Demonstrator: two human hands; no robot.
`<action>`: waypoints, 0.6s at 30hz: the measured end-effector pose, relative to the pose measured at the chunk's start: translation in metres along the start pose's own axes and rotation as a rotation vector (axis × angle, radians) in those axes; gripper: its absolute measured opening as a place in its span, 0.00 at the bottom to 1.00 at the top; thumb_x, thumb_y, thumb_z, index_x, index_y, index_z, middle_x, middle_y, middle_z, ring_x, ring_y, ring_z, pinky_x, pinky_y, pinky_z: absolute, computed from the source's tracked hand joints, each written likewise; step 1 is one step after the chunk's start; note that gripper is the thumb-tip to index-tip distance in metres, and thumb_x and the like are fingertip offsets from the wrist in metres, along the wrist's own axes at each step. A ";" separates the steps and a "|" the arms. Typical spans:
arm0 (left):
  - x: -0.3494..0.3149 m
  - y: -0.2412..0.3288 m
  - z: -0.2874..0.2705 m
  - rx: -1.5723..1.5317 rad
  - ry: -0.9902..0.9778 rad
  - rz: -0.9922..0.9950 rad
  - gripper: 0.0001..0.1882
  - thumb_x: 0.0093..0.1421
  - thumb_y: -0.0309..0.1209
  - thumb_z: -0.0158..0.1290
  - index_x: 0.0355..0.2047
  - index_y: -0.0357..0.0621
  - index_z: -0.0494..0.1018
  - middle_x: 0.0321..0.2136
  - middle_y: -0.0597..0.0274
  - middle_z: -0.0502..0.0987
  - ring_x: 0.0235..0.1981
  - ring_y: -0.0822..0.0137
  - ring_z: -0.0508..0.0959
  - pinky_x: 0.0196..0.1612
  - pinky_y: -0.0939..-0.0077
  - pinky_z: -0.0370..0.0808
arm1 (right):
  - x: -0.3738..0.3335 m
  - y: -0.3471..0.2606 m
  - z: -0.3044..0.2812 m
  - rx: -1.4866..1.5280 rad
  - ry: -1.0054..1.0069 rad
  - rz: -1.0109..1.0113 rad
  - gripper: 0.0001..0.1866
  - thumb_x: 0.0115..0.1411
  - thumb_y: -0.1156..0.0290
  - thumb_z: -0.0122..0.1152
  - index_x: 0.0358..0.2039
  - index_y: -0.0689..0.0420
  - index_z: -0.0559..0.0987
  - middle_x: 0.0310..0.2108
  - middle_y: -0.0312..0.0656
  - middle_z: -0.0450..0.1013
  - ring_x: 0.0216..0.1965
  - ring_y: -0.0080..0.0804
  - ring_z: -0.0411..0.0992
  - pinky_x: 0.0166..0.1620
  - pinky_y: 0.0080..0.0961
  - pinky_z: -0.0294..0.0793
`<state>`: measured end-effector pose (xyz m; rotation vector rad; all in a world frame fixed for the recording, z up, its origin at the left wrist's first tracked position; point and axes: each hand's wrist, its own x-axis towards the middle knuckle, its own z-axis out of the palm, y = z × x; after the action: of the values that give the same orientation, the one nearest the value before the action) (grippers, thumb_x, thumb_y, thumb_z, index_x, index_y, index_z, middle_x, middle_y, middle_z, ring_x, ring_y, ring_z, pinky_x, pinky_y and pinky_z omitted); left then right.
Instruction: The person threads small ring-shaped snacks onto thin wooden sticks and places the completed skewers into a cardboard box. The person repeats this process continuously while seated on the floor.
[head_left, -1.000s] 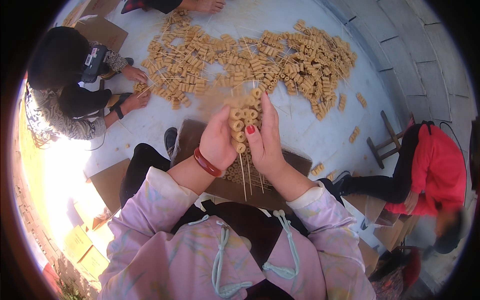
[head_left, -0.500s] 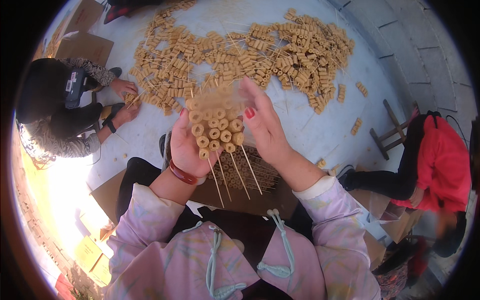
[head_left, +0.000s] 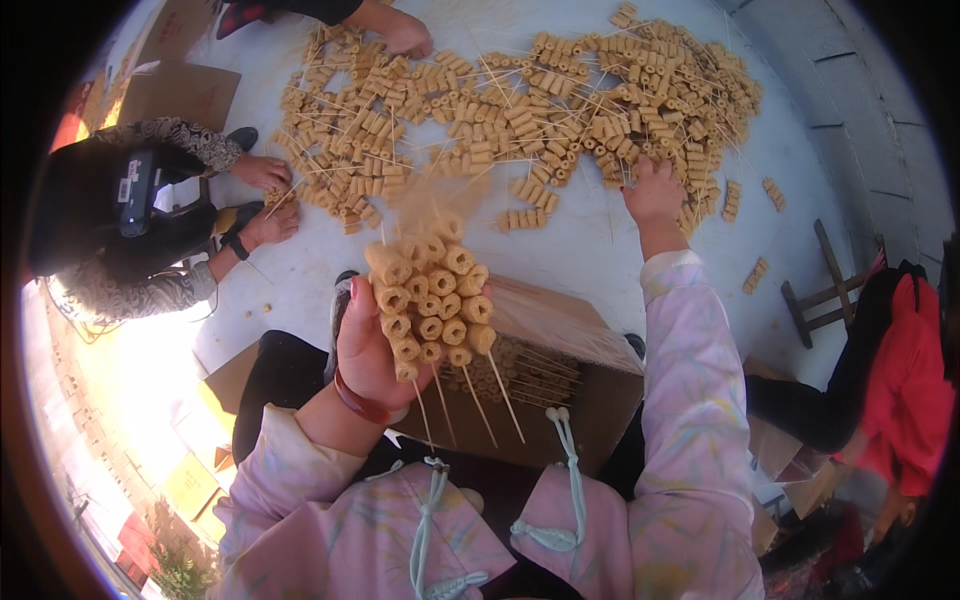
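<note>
Bundle of skewered tubes [head_left: 435, 300], one: near the open carton [head_left: 560, 315], sticks toward us. Our right hand [head_left: 655, 195]: gone from it to the heap [head_left: 660, 90]; grip, we cannot tell. Consequently our left hand [head_left: 367, 352], cupped around the bundle, bears it alone.

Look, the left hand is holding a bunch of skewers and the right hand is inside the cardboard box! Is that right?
Not quite: the right hand is at the big pile of skewers, as the head view shows. The left hand does hold a bunch of skewers.
</note>
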<state>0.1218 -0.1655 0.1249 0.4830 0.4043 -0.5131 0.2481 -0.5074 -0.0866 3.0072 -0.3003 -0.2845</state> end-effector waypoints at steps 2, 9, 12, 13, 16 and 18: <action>0.000 -0.001 0.000 0.015 0.022 -0.001 0.54 0.55 0.65 0.50 0.66 0.35 0.48 0.57 0.46 0.66 0.57 0.51 0.69 0.62 0.51 0.63 | 0.001 0.003 0.005 -0.079 -0.079 -0.024 0.27 0.51 0.63 0.65 0.52 0.48 0.69 0.48 0.46 0.67 0.52 0.44 0.69 0.50 0.42 0.68; -0.002 -0.003 -0.002 0.031 -0.021 -0.014 0.52 0.57 0.65 0.48 0.66 0.34 0.49 0.57 0.46 0.66 0.57 0.50 0.69 0.61 0.52 0.64 | -0.023 0.029 0.026 0.137 0.030 -0.038 0.24 0.52 0.71 0.61 0.51 0.52 0.68 0.48 0.46 0.68 0.48 0.43 0.71 0.47 0.37 0.71; -0.005 -0.003 -0.003 0.027 -0.059 -0.016 0.51 0.58 0.65 0.47 0.66 0.35 0.50 0.57 0.46 0.66 0.56 0.49 0.69 0.61 0.52 0.64 | -0.046 0.039 0.031 0.698 0.119 0.074 0.23 0.54 0.68 0.61 0.51 0.55 0.70 0.49 0.48 0.70 0.44 0.44 0.73 0.46 0.36 0.71; -0.007 -0.003 -0.003 0.010 -0.062 -0.021 0.50 0.58 0.65 0.47 0.66 0.35 0.51 0.58 0.46 0.66 0.56 0.49 0.69 0.61 0.52 0.65 | -0.054 0.045 0.030 0.885 0.067 0.117 0.21 0.55 0.66 0.61 0.49 0.56 0.72 0.48 0.48 0.72 0.42 0.45 0.73 0.45 0.37 0.71; -0.012 -0.004 -0.003 0.020 -0.079 -0.010 0.48 0.60 0.64 0.45 0.66 0.36 0.51 0.59 0.46 0.65 0.57 0.49 0.69 0.60 0.53 0.66 | -0.075 0.081 0.013 1.167 -0.167 0.337 0.16 0.58 0.60 0.60 0.41 0.59 0.76 0.39 0.47 0.75 0.38 0.36 0.74 0.43 0.32 0.71; -0.014 -0.006 -0.003 0.019 -0.080 0.001 0.47 0.60 0.64 0.44 0.65 0.36 0.52 0.59 0.46 0.65 0.58 0.49 0.68 0.60 0.52 0.66 | -0.080 0.102 -0.001 1.000 -0.244 0.381 0.16 0.60 0.58 0.58 0.36 0.60 0.77 0.34 0.45 0.76 0.35 0.31 0.74 0.42 0.29 0.72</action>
<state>0.1066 -0.1633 0.1270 0.4799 0.3230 -0.5335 0.1519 -0.5904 -0.0595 3.7101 -1.3861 -0.6096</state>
